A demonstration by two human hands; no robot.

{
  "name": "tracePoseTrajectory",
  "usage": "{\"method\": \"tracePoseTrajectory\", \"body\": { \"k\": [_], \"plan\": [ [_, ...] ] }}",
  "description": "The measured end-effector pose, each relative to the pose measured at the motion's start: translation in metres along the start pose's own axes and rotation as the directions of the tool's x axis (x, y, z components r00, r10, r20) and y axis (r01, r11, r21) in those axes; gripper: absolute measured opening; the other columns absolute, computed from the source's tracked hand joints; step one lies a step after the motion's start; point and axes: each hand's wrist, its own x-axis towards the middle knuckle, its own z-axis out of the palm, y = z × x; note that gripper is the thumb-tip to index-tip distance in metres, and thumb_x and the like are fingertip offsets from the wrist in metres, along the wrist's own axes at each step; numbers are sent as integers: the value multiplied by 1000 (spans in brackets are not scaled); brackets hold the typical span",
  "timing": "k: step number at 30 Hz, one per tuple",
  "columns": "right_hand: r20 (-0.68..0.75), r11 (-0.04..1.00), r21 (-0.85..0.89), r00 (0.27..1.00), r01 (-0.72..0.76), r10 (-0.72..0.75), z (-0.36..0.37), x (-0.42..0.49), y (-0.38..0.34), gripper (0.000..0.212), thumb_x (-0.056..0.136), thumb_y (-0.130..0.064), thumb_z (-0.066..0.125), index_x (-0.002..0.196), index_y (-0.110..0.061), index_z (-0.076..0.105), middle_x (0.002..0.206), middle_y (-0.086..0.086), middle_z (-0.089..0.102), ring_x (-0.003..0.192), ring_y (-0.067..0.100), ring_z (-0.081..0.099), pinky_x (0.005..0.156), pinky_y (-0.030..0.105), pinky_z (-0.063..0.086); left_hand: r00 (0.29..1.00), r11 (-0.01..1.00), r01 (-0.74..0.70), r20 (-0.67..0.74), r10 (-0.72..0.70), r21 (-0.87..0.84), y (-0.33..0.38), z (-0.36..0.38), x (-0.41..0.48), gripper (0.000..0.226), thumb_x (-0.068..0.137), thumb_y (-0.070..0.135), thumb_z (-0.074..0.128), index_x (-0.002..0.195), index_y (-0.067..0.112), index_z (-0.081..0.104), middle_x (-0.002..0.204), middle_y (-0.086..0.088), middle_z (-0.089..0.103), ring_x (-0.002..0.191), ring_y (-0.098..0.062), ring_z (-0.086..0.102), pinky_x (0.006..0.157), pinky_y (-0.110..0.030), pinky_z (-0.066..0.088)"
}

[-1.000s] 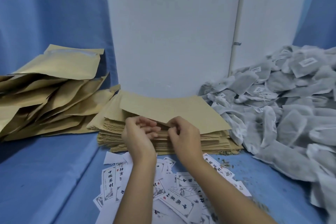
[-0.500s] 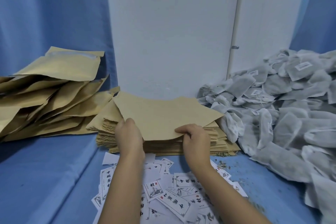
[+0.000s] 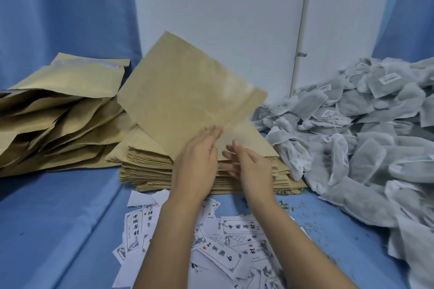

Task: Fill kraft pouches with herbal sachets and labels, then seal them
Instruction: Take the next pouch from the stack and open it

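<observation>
Nearest the camera, printed white labels point(image 3: 218, 248) lie scattered and overlapping on the blue cloth point(image 3: 47, 230), with both bare forearms reaching out over them. The left hand point(image 3: 197, 159) holds up one flat kraft pouch point(image 3: 183, 101) by its lower edge: the fingers lie nearly straight against the paper, and the thumb is hidden, so the pinch itself cannot be seen. The right hand point(image 3: 253, 166) hovers just beside it with fingers loosely spread and holding nothing; its thumb tip is close to the pouch's lower corner, though whether it touches cannot be told. Behind the hands is a thick stack point(image 3: 150, 166) of flat pouches lying on the cloth. The held pouch is tilted above this stack, one corner pointing up and another out to the right, clear of the stack's top sheet. To the right, a large pile of grey mesh sachets point(image 3: 352, 148), some with small white tags, crowds against the stack's right side. To the left, a heap point(image 3: 58, 124) of puffier pouches leans in loose layers. Farthest back are a white panel point(image 3: 223, 19) and, on either side, a blue curtain point(image 3: 58, 7).
</observation>
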Motion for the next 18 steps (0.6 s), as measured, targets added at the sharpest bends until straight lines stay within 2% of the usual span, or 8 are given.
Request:
{"method": "tracePoseTrajectory", "body": {
  "k": [2,4,7,9,12,18],
  "plan": [
    [82,975,201,993,-97,82,3,0,-4,20,95,-22,55,92,-8,69,100,11,73,78,20,72,69,27,59,990,995,41,132,-54,96,-2,5,-2,47,97,9,39,140,25,45,148,7,40,138,-8,32,113,-28,25],
    [146,929,321,978,-187,146,5,-1,-3,20,95,-14,52,99,-1,66,106,20,68,84,20,70,69,27,59,973,990,80,209,-102,114,-2,8,-5,42,98,17,40,137,28,49,142,6,49,131,-13,43,106,-32,34],
    [204,888,386,962,-251,184,5,-3,1,18,96,-7,47,100,2,62,101,20,67,83,20,68,69,25,58,956,984,134,245,-160,117,-1,11,-8,34,98,30,41,127,33,57,124,5,64,112,-20,57,90,-34,45],
    [203,882,393,960,-258,191,2,-4,3,16,96,-3,45,95,2,60,95,20,66,81,22,69,66,26,58,947,979,164,258,-189,119,-2,14,-8,33,98,31,40,126,32,58,124,5,63,113,-18,56,91,-32,45],
    [183,865,425,961,-266,206,-1,-4,4,16,95,-2,46,92,2,61,90,17,68,77,22,72,62,26,58,935,969,248,256,-245,20,-5,16,-7,33,98,30,42,126,32,60,128,8,61,119,-15,53,99,-31,41],
    [195,828,477,955,-293,225,-1,-4,3,14,94,3,45,89,0,59,94,20,66,72,22,71,61,26,57,899,886,419,231,-373,-197,-5,20,-2,32,97,21,47,127,23,58,129,2,60,119,-14,52,98,-27,37]
  ]
}}
